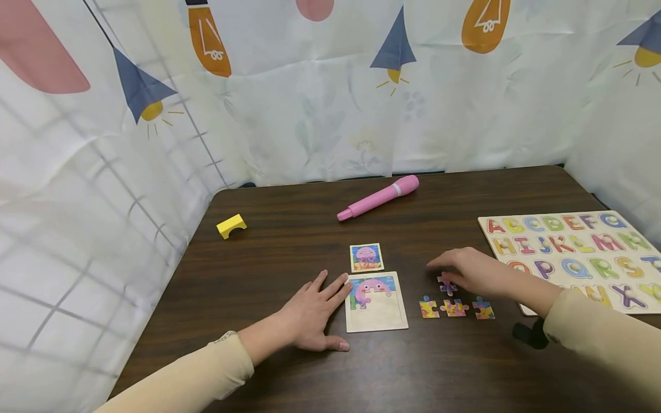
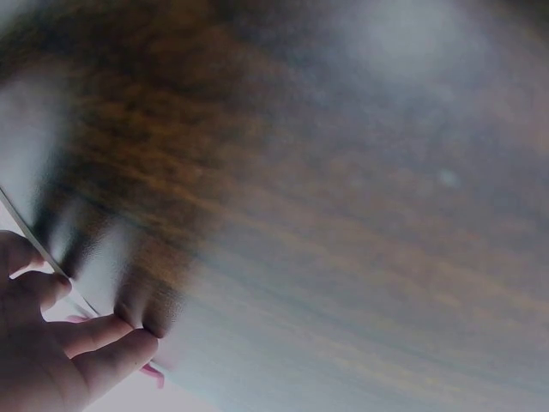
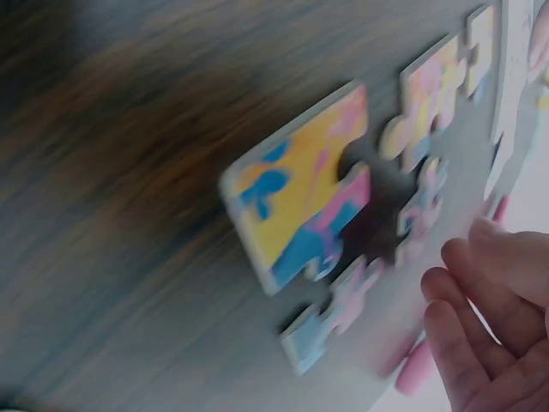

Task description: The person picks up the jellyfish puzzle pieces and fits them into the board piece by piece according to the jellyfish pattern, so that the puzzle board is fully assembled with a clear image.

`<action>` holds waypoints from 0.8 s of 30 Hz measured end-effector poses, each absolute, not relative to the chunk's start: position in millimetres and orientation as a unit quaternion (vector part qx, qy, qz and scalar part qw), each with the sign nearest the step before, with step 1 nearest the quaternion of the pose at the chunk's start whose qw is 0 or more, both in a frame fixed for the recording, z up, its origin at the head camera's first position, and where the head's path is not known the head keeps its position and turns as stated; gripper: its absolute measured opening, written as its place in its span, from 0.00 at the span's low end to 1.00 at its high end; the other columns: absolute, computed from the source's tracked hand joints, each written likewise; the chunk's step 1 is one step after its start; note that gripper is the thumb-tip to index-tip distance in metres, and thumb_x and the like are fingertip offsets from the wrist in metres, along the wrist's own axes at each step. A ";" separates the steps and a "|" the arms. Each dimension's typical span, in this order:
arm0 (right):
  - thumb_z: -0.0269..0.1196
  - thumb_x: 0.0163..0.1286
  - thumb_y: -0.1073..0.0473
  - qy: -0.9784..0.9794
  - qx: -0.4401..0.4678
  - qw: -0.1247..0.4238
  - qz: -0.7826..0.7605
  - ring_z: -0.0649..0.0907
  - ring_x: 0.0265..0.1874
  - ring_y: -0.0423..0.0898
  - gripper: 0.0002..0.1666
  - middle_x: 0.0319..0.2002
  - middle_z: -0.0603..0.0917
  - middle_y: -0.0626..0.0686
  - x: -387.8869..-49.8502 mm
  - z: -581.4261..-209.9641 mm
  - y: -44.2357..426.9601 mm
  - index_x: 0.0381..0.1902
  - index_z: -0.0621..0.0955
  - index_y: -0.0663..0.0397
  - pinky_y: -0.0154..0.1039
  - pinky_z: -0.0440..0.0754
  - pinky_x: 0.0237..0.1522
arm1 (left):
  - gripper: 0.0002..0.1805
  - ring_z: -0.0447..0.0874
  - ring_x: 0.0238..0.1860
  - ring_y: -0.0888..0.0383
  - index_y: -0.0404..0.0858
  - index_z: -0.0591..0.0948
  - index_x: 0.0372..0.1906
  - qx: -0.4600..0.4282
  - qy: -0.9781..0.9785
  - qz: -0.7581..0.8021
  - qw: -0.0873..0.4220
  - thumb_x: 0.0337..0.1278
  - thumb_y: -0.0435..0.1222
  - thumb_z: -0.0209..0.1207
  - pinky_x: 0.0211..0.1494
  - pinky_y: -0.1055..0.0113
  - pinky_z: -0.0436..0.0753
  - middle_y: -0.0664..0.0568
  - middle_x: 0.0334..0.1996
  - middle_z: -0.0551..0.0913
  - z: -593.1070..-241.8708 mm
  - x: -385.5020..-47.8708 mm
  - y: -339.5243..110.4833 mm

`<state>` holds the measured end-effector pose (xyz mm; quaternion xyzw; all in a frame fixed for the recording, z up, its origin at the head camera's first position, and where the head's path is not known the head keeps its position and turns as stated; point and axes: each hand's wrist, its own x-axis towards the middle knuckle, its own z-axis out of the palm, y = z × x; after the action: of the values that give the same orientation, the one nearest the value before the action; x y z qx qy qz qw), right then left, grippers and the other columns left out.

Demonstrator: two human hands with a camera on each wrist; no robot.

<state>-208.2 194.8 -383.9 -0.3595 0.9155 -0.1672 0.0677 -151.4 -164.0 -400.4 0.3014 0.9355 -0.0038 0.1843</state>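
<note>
My left hand (image 1: 317, 318) lies spread on the table, its fingertips at the left edge of a square wooden jigsaw tray (image 1: 377, 331). The tray's upper part holds fitted pieces showing a pink octopus (image 1: 373, 285); bare wood shows below. My right hand (image 1: 477, 272) hovers over loose jigsaw pieces, fingers loosely bent and holding nothing. Among these are a yellow corner piece (image 3: 296, 189), a pink-and-yellow piece (image 1: 454, 308), a left yellow piece (image 1: 428, 308) and a pink-and-blue piece (image 1: 447, 285). Another blue-and-pink piece (image 3: 330, 318) is hidden by the hand in the head view.
A small octopus picture card (image 1: 366, 257) lies just behind the tray. Farther back is a pink microphone-shaped stick (image 1: 379, 198); a yellow arch block (image 1: 232, 226) sits at back left. An alphabet board (image 1: 563, 232) covers the right side, partly behind the right forearm. Printed curtains surround the table.
</note>
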 end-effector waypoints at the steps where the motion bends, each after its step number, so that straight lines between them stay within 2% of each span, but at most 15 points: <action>1: 0.68 0.69 0.66 0.917 -0.356 0.067 -0.165 0.88 0.51 0.54 0.17 0.51 0.89 0.54 -209.1 -385.2 197.7 0.55 0.86 0.57 0.53 0.85 0.52 | 0.60 0.47 0.82 0.35 0.49 0.51 0.84 0.301 0.936 -0.003 0.185 0.53 0.73 0.58 0.77 0.40 0.64 0.53 0.85 0.46 -399.8 -151.1 -163.9; 8: 0.72 0.64 0.62 0.926 -0.327 0.086 -0.169 0.87 0.48 0.51 0.17 0.48 0.89 0.51 -213.5 -390.6 210.7 0.51 0.87 0.56 0.52 0.85 0.51 | 0.60 0.47 0.82 0.35 0.49 0.51 0.84 0.299 0.936 -0.004 0.185 0.53 0.72 0.59 0.77 0.40 0.64 0.54 0.85 0.46 -398.9 -150.9 -163.4; 16: 0.77 0.58 0.51 0.926 -0.318 0.091 -0.182 0.83 0.44 0.45 0.23 0.45 0.84 0.48 -213.7 -395.8 215.8 0.51 0.87 0.51 0.48 0.84 0.48 | 0.60 0.47 0.82 0.35 0.48 0.51 0.83 0.300 0.936 -0.001 0.186 0.53 0.72 0.59 0.77 0.40 0.64 0.53 0.85 0.46 -398.5 -150.5 -163.1; 24: 0.76 0.60 0.54 0.928 -0.307 0.093 -0.190 0.81 0.43 0.44 0.18 0.43 0.83 0.47 -214.4 -397.9 212.3 0.47 0.85 0.50 0.48 0.83 0.48 | 0.59 0.47 0.82 0.35 0.49 0.52 0.83 0.300 0.936 0.001 0.186 0.52 0.72 0.60 0.77 0.40 0.63 0.53 0.85 0.47 -398.9 -151.1 -163.3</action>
<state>-214.4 212.3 -397.9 -0.3065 0.9280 -0.1904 0.0932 -151.1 -163.3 -398.9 0.2999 0.9357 0.0014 0.1857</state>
